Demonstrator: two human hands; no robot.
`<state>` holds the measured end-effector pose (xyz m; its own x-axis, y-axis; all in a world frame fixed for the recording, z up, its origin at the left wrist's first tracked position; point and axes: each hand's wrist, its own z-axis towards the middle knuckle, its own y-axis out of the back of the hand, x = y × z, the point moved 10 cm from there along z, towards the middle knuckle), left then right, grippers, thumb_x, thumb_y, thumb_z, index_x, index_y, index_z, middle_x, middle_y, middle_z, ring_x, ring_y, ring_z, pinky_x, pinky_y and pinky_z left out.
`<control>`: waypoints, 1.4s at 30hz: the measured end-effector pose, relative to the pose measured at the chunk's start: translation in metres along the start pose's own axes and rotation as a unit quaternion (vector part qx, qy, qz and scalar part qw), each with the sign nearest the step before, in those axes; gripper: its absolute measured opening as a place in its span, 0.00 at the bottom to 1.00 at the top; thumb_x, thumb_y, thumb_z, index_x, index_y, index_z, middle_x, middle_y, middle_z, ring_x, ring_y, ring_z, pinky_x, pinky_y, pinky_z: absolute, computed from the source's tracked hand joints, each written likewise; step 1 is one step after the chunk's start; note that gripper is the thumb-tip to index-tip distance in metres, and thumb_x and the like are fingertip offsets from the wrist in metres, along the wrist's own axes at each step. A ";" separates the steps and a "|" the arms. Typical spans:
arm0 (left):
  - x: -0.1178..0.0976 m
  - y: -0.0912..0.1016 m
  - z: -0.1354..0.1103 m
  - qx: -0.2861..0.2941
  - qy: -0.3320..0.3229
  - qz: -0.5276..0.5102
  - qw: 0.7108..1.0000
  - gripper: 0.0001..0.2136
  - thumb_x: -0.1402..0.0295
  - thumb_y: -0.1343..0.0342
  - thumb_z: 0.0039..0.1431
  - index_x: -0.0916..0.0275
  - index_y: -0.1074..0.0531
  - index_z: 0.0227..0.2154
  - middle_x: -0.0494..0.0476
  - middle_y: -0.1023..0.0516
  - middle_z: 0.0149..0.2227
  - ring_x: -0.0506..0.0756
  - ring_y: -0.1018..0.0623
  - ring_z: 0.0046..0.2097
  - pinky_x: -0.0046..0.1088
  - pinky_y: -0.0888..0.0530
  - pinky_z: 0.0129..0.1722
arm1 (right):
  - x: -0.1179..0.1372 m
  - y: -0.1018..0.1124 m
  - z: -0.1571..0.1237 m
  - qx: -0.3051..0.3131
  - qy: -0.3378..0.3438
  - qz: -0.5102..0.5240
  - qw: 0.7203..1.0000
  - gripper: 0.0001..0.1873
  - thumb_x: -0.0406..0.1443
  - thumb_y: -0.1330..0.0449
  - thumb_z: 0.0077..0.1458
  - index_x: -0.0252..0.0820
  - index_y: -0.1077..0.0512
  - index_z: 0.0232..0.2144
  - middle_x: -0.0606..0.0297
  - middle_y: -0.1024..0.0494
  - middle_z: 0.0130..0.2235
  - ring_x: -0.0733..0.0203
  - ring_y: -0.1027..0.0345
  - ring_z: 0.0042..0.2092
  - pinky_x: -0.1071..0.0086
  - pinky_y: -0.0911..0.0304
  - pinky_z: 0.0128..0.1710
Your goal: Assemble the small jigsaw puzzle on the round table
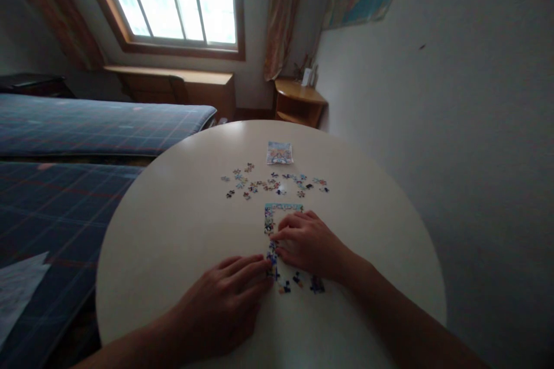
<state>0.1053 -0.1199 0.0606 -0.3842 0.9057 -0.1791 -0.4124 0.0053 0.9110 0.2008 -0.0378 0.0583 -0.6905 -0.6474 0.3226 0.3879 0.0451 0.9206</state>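
A partly joined jigsaw puzzle [268,220] lies on the round table, a frame of small pieces with a pale blue top strip. My right hand [309,242] reaches over it from the right, thumb and index finger closed at a small jigsaw piece [272,247] on its left side. That piece is partly covered by the fingers. My left hand [234,291] rests lower left, fingers stretched out, fingertips touching the lower end of the left strip. Dark pieces [317,285] and a blue-and-yellow piece [284,286] lie along the bottom, below my right hand.
Loose jigsaw pieces [270,184] are scattered beyond the frame. Behind them lies a small picture packet [279,153]. The white round table [173,225] stands beside a plaid mattress [86,127] at left and a wall [476,127] at right. A corner shelf [300,90] is behind.
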 end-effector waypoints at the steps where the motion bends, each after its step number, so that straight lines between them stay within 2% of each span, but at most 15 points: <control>1: 0.000 0.000 0.000 0.001 0.000 0.000 1.000 0.18 0.77 0.51 0.56 0.65 0.30 0.50 0.64 0.26 0.55 0.60 0.25 0.55 0.41 0.24 0.51 | 0.000 0.000 0.000 -0.002 0.004 -0.009 1.000 0.07 0.38 0.36 0.55 0.49 0.22 0.38 0.67 0.20 0.40 0.60 0.29 0.43 0.63 0.48 0.46; 6: 0.001 -0.003 0.000 0.011 0.000 -0.001 1.000 0.19 0.77 0.52 0.57 0.65 0.31 0.51 0.64 0.26 0.55 0.61 0.26 0.56 0.42 0.23 0.51 | 0.006 -0.002 -0.001 -0.008 0.053 -0.064 0.997 0.05 0.37 0.36 0.57 0.49 0.21 0.37 0.69 0.19 0.39 0.60 0.29 0.41 0.63 0.49 0.45; 12: 0.000 -0.003 -0.001 0.010 -0.001 0.004 1.000 0.18 0.77 0.52 0.57 0.65 0.31 0.50 0.63 0.26 0.55 0.60 0.25 0.55 0.41 0.23 0.50 | 0.011 0.000 -0.002 -0.025 0.106 -0.071 0.992 0.06 0.37 0.38 0.58 0.48 0.22 0.38 0.68 0.20 0.39 0.62 0.29 0.40 0.66 0.49 0.45; 25: 0.002 -0.006 -0.003 0.025 0.006 -0.004 1.000 0.20 0.77 0.51 0.56 0.65 0.32 0.52 0.63 0.27 0.57 0.61 0.27 0.57 0.43 0.24 0.52 | 0.014 0.001 -0.004 0.005 0.111 -0.025 0.993 0.07 0.40 0.41 0.63 0.52 0.22 0.39 0.70 0.20 0.39 0.65 0.29 0.40 0.67 0.48 0.45; 35: 0.001 -0.001 0.000 0.012 0.001 -0.005 1.000 0.19 0.77 0.52 0.57 0.65 0.31 0.51 0.63 0.26 0.55 0.60 0.26 0.57 0.41 0.24 0.52 | 0.034 0.004 -0.010 0.040 0.182 -0.102 0.977 0.08 0.35 0.42 0.64 0.46 0.26 0.44 0.67 0.20 0.43 0.62 0.30 0.43 0.65 0.45 0.46; 42: 0.002 -0.003 0.000 0.017 0.008 -0.005 1.000 0.19 0.77 0.52 0.56 0.65 0.31 0.51 0.63 0.27 0.56 0.60 0.26 0.57 0.41 0.24 0.52 | 0.032 0.002 -0.008 0.039 0.171 -0.091 0.980 0.07 0.35 0.41 0.63 0.47 0.24 0.42 0.69 0.19 0.42 0.63 0.31 0.42 0.65 0.43 0.46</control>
<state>0.1062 -0.1179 0.0573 -0.3933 0.8987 -0.1941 -0.3883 0.0289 0.9211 0.1839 -0.0644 0.0686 -0.4944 -0.8663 0.0715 0.2201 -0.0452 0.9744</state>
